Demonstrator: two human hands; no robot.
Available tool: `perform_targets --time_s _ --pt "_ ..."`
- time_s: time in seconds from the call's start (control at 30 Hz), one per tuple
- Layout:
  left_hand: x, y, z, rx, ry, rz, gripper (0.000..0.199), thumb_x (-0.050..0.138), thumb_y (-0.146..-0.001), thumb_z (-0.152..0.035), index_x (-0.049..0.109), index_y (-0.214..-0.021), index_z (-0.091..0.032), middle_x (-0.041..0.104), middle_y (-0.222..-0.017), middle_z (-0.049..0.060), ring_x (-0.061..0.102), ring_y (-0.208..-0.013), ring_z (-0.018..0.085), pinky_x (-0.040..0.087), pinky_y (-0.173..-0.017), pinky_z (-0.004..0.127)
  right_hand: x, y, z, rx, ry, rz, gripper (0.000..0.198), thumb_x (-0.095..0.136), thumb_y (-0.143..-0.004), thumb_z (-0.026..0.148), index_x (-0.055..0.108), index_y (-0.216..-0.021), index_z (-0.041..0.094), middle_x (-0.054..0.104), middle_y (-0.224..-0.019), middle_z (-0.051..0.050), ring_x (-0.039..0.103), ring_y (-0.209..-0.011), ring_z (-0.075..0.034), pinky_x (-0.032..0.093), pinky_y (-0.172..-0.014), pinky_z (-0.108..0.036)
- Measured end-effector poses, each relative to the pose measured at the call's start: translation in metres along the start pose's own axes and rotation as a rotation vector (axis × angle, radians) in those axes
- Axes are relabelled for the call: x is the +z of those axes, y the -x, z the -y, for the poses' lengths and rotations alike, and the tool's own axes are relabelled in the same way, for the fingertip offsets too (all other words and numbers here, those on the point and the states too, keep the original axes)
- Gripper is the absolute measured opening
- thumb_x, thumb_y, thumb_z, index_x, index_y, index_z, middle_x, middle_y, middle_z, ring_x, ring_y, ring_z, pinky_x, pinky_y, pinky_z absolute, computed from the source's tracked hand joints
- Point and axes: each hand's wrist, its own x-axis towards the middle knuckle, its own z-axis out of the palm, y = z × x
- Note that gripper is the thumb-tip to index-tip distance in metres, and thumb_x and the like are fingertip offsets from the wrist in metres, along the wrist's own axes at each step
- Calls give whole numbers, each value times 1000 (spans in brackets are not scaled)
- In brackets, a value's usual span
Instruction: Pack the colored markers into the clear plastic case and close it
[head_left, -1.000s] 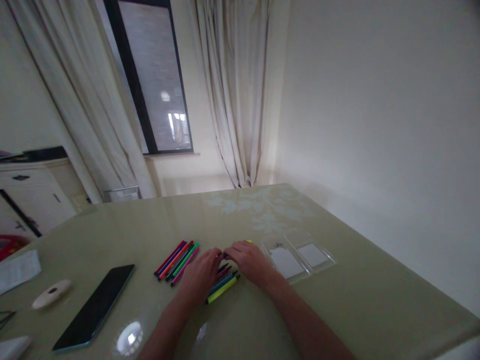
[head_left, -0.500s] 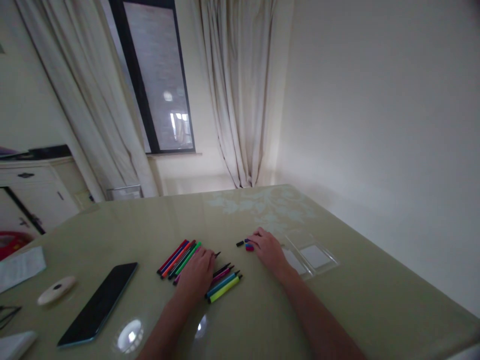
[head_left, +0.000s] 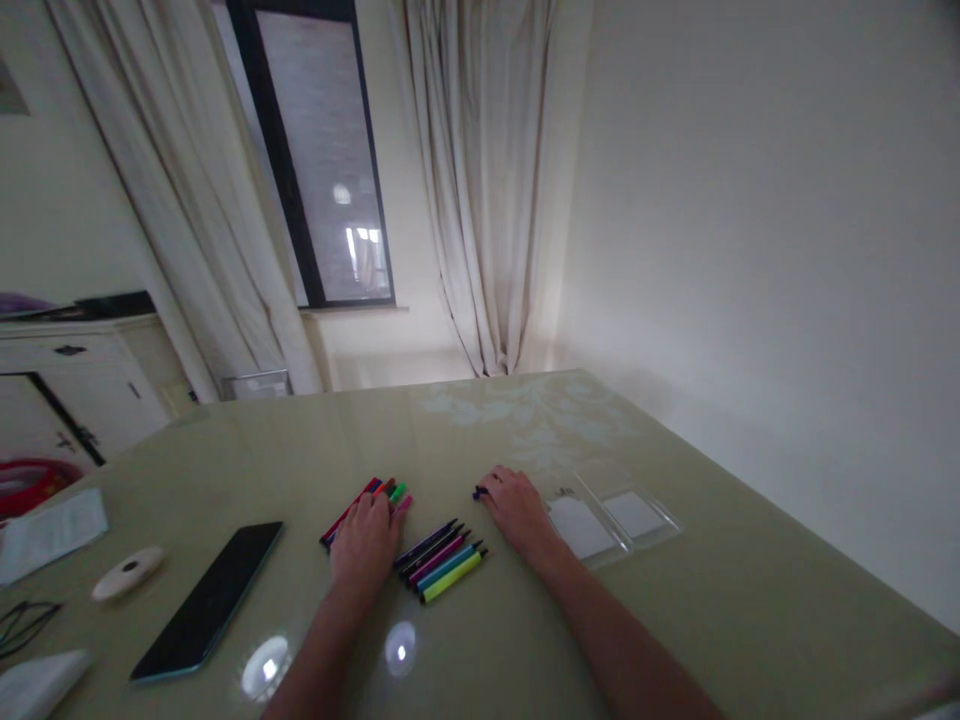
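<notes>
My left hand (head_left: 365, 540) lies over a row of capped markers (head_left: 352, 510), its fingers bent down beside the pink marker (head_left: 405, 505), which they seem to grip. The hand hides most of that row. To its right, several uncapped markers (head_left: 446, 565) lie side by side with dark tips pointing away to the right; a yellow-green one (head_left: 454, 578) is nearest me. My right hand (head_left: 512, 505) is curled on the table around small marker caps, with a dark cap (head_left: 478, 493) showing at its fingertips. Its fingers hide any other caps.
An open clear plastic case (head_left: 632, 540) with white inserts lies right of my right hand. At left are a dark phone or tablet (head_left: 210, 600), a white oval object (head_left: 129, 573), a paper sheet (head_left: 60, 535) and a cable (head_left: 26, 625). A wall borders the table's right side.
My left hand has moved left, from the uncapped markers onto the capped row; one more dark uncapped marker shows. My right hand has shifted slightly left over the caps, covering the red and blue ones.
</notes>
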Motion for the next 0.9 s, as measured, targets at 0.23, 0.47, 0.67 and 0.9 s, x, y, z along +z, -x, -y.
perform_targets --time_s 0.23,0.47,0.67,0.9 --pt "-4 3 -28 284 251 35 25 38 -107 -34 61 -108 -23 71 -112 6 69 -101 20 49 -84 29 -6 11 10 -230 -161 -146 40 58 -103 31 56 -142 26 66 -128 -7 61 -115 -20 46 -99 -31" --pt "-17 19 -52 355 291 109 29 33 -108 -30 62 -109 -26 75 -112 4 71 -96 20 45 -73 26 -10 11 13 -470 -3 -99 19 56 -105 30 71 -114 23 73 -99 -4 63 -96 -19 45 -90 -31" --pt "-19 12 -38 292 183 91 28 32 -108 -29 60 -104 -27 75 -100 4 71 -90 20 40 -66 27 -27 9 -17 -340 -53 -132 19 56 -103 21 73 -111 24 74 -105 -6 62 -101 -20 43 -95 -33" --pt "-9 1 -13 167 211 55 26 36 -107 -31 59 -99 -24 72 -108 5 69 -100 21 44 -76 28 -29 9 -53 38 -108 -237 19 60 -100 27 78 -99 23 70 -101 -6 63 -97 -21 47 -87 -31"
